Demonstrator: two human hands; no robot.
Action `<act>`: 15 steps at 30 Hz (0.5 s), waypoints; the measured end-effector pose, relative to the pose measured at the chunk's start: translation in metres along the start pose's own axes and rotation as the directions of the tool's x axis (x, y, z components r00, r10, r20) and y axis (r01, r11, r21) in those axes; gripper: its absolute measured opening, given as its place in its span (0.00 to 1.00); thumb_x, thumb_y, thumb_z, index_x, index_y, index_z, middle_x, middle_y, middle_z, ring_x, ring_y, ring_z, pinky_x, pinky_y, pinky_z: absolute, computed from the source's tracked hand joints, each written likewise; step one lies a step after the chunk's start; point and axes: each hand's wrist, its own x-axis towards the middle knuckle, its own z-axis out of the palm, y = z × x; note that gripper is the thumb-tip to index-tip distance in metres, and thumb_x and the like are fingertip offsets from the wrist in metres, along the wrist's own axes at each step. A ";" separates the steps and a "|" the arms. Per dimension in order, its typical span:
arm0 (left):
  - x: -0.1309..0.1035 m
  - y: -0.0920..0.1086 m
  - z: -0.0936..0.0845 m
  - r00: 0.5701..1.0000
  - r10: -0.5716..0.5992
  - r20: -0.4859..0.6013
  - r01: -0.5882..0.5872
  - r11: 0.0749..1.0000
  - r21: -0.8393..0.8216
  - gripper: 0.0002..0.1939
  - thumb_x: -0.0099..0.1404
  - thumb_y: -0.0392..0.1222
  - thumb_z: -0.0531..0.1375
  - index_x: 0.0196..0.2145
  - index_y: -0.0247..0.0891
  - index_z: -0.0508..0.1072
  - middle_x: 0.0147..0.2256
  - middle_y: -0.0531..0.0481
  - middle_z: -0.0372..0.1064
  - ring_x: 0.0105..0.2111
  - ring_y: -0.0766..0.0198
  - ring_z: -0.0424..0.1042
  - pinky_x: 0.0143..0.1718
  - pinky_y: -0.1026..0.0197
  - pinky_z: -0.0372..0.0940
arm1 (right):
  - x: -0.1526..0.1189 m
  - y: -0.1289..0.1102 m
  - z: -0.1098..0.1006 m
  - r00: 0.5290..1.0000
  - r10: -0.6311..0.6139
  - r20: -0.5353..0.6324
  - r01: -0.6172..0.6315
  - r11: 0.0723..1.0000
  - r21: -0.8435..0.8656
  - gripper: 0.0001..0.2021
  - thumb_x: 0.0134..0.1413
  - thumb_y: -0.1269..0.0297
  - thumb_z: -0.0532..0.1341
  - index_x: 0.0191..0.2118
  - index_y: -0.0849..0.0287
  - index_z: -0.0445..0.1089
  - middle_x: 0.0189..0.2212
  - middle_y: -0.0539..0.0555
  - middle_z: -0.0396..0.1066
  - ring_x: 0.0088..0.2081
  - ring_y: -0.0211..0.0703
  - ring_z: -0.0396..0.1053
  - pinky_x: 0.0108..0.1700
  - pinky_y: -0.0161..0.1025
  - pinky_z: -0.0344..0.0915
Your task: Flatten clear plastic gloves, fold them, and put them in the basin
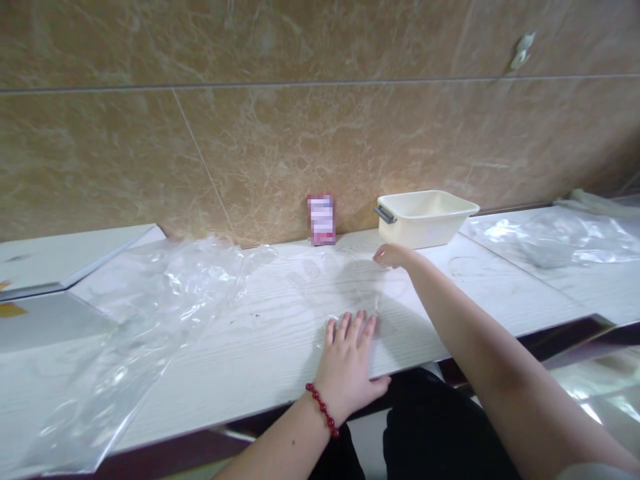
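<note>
My left hand (347,367), with a red bead bracelet (323,409) at the wrist, lies palm down near the front edge of the white wood-grain table (270,340), its fingers spread. Under and just beyond its fingertips is a thin clear plastic piece (385,323), hard to make out. My right hand (393,256) reaches farther back, just in front of the cream plastic bin (420,230) with a grey handle. Its fingers are curled together, and what they hold, if anything, is too small to tell.
Crumpled clear plastic bags (195,283) and a white box (65,260) cover the left side. A small red and white card (322,220) leans on the marble wall. More clear plastic (565,233) lies at the right.
</note>
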 end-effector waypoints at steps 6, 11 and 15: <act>-0.003 0.001 -0.008 1.000 0.006 0.020 -0.007 1.000 0.027 0.42 0.46 0.63 0.51 0.55 0.42 0.47 0.57 0.43 0.38 0.56 0.48 0.35 0.52 0.41 0.35 | -0.023 0.015 0.019 0.995 -0.091 -0.032 0.092 0.995 0.041 0.13 0.42 0.60 0.54 0.31 0.60 0.72 0.26 0.55 0.71 0.27 0.40 0.66 0.27 0.32 0.58; 0.030 -0.002 -0.035 0.999 0.040 0.027 -0.042 0.996 0.080 0.26 0.54 0.55 0.49 0.48 0.40 0.60 0.53 0.42 0.51 0.54 0.50 0.45 0.52 0.44 0.40 | -0.030 0.017 0.020 0.991 -0.121 -0.049 0.123 0.991 0.045 0.13 0.40 0.59 0.54 0.29 0.60 0.72 0.26 0.55 0.71 0.28 0.41 0.66 0.27 0.32 0.58; 0.081 -0.020 -0.042 0.989 0.049 0.143 -0.064 0.992 0.104 0.17 0.57 0.47 0.48 0.41 0.38 0.66 0.42 0.43 0.63 0.43 0.55 0.62 0.45 0.51 0.54 | -0.031 0.019 0.020 0.992 -0.116 -0.056 0.116 0.993 -0.007 0.11 0.41 0.62 0.54 0.26 0.61 0.72 0.25 0.57 0.70 0.28 0.41 0.66 0.27 0.32 0.58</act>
